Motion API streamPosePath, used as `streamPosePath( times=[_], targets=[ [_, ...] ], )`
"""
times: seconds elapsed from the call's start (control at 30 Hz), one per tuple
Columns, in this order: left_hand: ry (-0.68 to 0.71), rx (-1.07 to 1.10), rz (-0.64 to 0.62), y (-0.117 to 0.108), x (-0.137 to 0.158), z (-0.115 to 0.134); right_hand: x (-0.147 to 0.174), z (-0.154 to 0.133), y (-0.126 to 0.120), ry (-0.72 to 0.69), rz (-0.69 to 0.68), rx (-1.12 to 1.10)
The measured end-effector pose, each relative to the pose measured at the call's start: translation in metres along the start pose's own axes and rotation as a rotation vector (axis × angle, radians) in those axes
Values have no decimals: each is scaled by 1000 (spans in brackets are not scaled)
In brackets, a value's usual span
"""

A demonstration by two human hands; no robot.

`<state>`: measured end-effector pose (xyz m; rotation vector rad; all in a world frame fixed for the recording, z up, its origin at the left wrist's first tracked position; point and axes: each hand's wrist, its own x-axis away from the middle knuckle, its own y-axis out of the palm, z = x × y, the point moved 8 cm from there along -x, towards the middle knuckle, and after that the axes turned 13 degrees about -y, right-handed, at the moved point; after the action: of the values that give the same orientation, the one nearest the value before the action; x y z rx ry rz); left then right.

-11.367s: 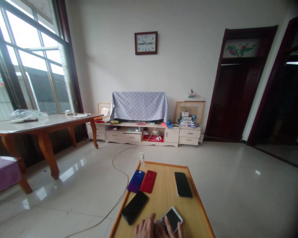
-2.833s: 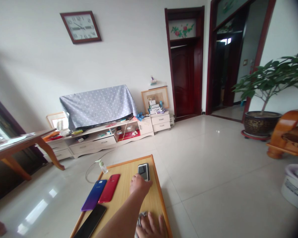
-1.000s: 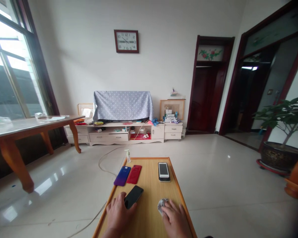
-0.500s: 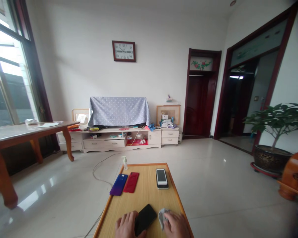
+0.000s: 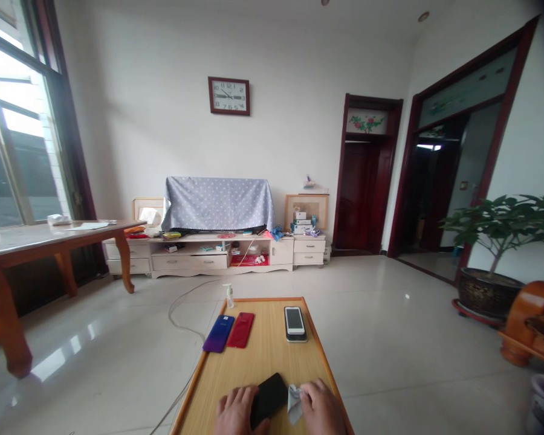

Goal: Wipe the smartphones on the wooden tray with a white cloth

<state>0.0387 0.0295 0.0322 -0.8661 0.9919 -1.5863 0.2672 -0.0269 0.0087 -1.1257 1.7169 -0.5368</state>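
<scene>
A black smartphone [image 5: 269, 399] lies at a slant near the front of the small wooden table [image 5: 263, 368]. My left hand [image 5: 238, 411] grips its left edge, fingers along the top and thumb along the lower side. Just right of the phone, my right hand [image 5: 321, 408] is closed on a grey cloth [image 5: 294, 405], which hangs from the fingertips close to the phone's right end. Farther up the table are a blue-purple phone [image 5: 218, 333], a red phone [image 5: 240, 330] and a white phone [image 5: 294, 320] stacked on a dark one.
A small pump bottle [image 5: 229, 296] stands at the table's far left corner. A cable [image 5: 181, 323] runs over the floor on the left. A larger table [image 5: 72, 232] stands at the left, a potted plant [image 5: 492, 290] at the right, a TV cabinet [image 5: 190, 263] ahead.
My right hand has shifted slightly right, and the cloth hangs looser from its fingers. My left hand stays on the phone. The view has tilted a little.
</scene>
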Motion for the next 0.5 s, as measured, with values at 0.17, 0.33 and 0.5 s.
streamPosePath(
  times=[0.17,0.33,0.5],
  targets=[
    [89,104,98,-6,4,7,4,-8,-12,143,97,-344],
    [206,474,95,1,16,36,4,-41,-2,333,69,-856],
    [112,939,-133,31,12,41,6,-55,12,428,-38,-1108]
  ],
)
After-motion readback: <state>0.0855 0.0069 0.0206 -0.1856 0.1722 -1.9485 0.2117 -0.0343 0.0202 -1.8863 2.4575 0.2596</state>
